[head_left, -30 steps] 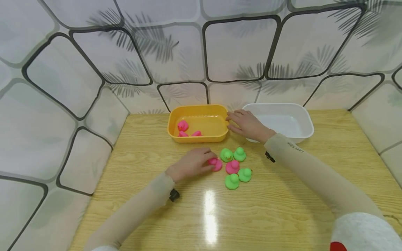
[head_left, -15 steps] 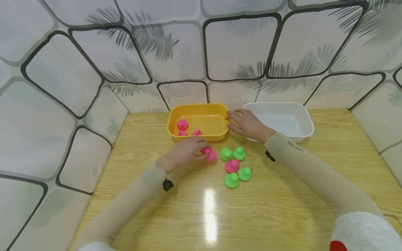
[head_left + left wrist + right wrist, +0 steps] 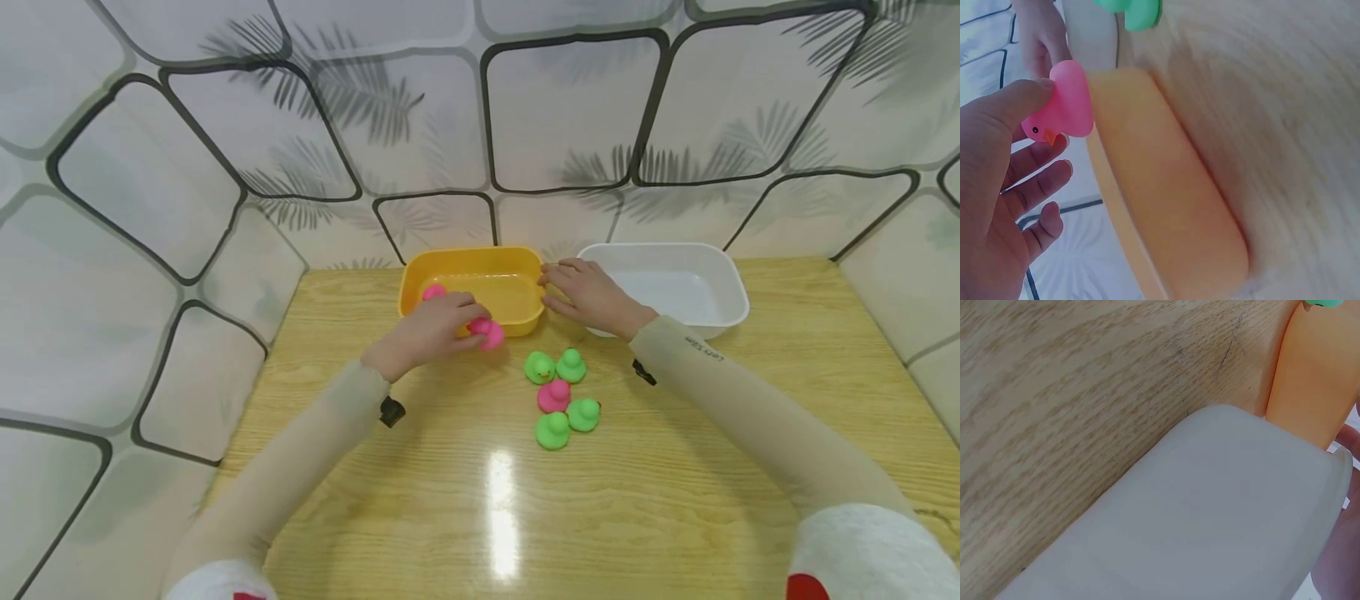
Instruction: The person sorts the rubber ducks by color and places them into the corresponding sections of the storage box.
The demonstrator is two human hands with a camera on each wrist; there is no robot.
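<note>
My left hand [image 3: 431,329] pinches a pink rubber duck [image 3: 487,333] between thumb and fingers, over the front rim of the yellow tub [image 3: 517,325]. In the left wrist view the duck [image 3: 1072,103] shows its eye and orange beak, just above the tub's wall [image 3: 1160,181]. My right hand [image 3: 588,296] reaches across the white tub [image 3: 693,287], its loosely bent fingertips at the yellow tub's right rim. One pink duck [image 3: 433,292] shows inside the yellow tub; my left hand covers that corner. Another pink duck [image 3: 555,396] sits on the table among several green ducks [image 3: 552,431].
The wooden table [image 3: 420,500] runs up to a patterned wall covering [image 3: 577,117] behind the tubs and at the left. Both tubs stand side by side near the back edge. The green and pink ducks cluster in front of the gap between them.
My left hand has lifted the pink duck from beside the cluster and carried it left and away from me to the yellow tub's front rim. The right hand has stayed in place.
</note>
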